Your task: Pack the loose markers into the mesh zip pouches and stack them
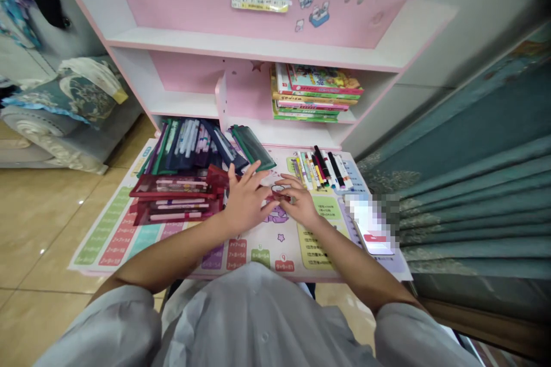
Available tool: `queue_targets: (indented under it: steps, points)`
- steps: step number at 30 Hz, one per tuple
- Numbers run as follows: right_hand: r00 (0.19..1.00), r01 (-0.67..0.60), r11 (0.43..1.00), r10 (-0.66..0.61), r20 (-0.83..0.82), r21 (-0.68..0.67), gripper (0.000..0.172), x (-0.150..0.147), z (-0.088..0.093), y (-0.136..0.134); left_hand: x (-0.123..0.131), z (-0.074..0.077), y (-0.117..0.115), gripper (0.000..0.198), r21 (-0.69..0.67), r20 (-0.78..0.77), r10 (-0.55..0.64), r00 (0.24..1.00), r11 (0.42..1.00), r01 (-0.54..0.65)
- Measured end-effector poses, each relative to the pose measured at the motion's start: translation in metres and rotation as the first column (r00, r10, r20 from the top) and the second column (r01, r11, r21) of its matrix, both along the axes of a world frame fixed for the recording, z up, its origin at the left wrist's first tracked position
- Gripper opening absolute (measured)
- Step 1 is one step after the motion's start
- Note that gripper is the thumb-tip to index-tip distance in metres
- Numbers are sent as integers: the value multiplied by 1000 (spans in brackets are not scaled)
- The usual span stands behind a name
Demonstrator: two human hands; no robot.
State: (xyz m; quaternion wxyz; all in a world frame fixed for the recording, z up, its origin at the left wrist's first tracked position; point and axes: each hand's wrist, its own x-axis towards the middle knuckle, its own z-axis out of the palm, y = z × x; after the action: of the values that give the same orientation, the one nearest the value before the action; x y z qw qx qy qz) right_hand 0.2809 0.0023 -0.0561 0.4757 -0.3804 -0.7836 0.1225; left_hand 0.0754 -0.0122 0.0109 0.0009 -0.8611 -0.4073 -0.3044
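Observation:
In the middle of the desk my left hand (247, 199) lies with its fingers spread. Beneath and beside it is a dark red pouch (218, 179), mostly covered by the hand. My right hand (298, 200) is close by on the right, thumb and index finger pinched on a small red edge near the left fingertips. That edge appears to belong to the red pouch. Left of my hands, two red zip pouches (172, 206) hold several pens. Behind them are dark blue and green pouches (189, 146) with pens, and a flat green pouch (253, 146).
Loose markers (322, 169) lie in a row at the back right. A phone (371, 229) with a lit screen rests near the right edge. Stacked books (316, 94) sit on the pink and white shelf (253, 49). A blue-green curtain (465, 183) hangs at right.

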Motion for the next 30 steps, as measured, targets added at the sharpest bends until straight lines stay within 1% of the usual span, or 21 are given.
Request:
queue_targets:
  steps: [1, 3, 5, 7, 9, 11, 15, 18, 20, 23, 27, 30]
  points:
    - [1000, -6, 1000, 6, 17, 10, 13, -1, -1, -1, 7, -5, -1, 18, -12, 4, -20, 1000, 1000, 20]
    - [999, -27, 999, 25, 47, 27, 10, -2, -2, -2, 17, -16, -3, 18, -28, 31, -11, 999, 1000, 12]
    - [997, -36, 998, 33, 68, 43, 9, -2, -1, -4, 22, -26, -5, 19, -39, 51, -6, 999, 999, 8]
    - [996, -37, 998, 32, 84, 52, 9, -1, 1, -6, 25, -31, -6, 20, -43, 78, 3, 997, 999, 0]
    - [995, -46, 998, 41, 96, 50, 10, 1, 5, -8, 26, -31, -7, 21, -45, 106, 19, 994, 999, -14]
    - [993, -69, 997, 65, 101, 41, 10, 4, 11, -10, 27, -27, -9, 21, -46, 123, 21, 992, 999, -16]
    - [984, -121, 993, 119, 131, 14, 8, 13, 25, -13, 33, -20, -14, 19, -60, 141, -4, 990, 998, 13]
    - [971, -159, 987, 159, 180, -14, 11, 18, 29, -14, 38, -21, -18, 20, -69, 147, -21, 989, 997, 32]
    - [959, -188, 981, 195, 208, -55, 15, 20, 28, -13, 40, -23, -20, 20, -90, 139, -27, 990, 995, 39]
    - [947, -224, 967, 246, 205, -123, 16, 23, 22, -9, 41, -26, -20, 20, -139, 117, -30, 993, 989, 46]
    - [949, -239, 957, 267, 167, -166, 8, 33, 15, -4, 40, -30, -18, 20, -155, 120, -20, 993, 987, 38]
    - [958, -231, 960, 252, 137, -157, 3, 40, 14, -3, 40, -34, -15, 19, -140, 131, 4, 991, 990, 15]
